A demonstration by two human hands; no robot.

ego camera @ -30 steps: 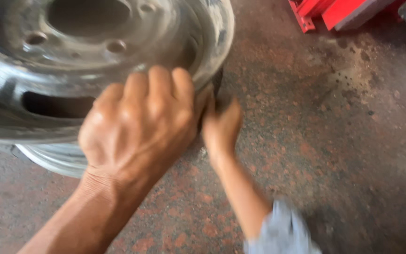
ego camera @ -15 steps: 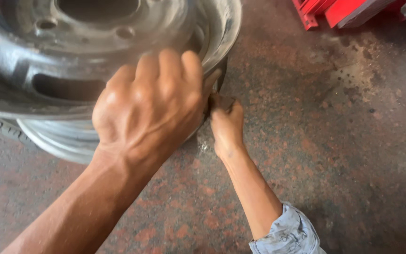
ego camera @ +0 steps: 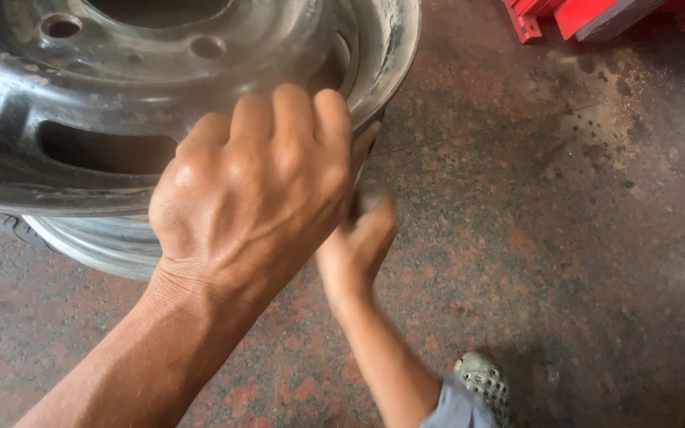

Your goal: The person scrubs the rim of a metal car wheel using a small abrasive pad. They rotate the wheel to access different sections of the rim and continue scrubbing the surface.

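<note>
Steel, grey and scuffed, made up the wheel rim (ego camera: 160, 95) that filled the upper left of the view, lying tilted over the stained floor (ego camera: 556, 238) with its bolt holes (ego camera: 61, 28) and a long slot (ego camera: 105, 150) facing up. The left hand (ego camera: 255, 190) lay over the rim's outer lip, its fingers (ego camera: 295, 111) close together and curled onto the metal, knuckles up. The right hand (ego camera: 358, 238) sat lower, just under that same edge; it was blurred, and whether its fingers pinched anything could not be told. A sliver of black tyre (ego camera: 5, 226) showed beneath the rim at the left.

Such a rim looked heavy and wholly stiff, unlikely to flex or break, though its dusty, worn surface might slide under a palm. The rolled lip and the slots seemed the soundest places to take hold. A grey perforated shoe (ego camera: 485, 384) stood near the bottom edge, and red metal parts (ego camera: 572, 16) lay well apart at the top right.
</note>
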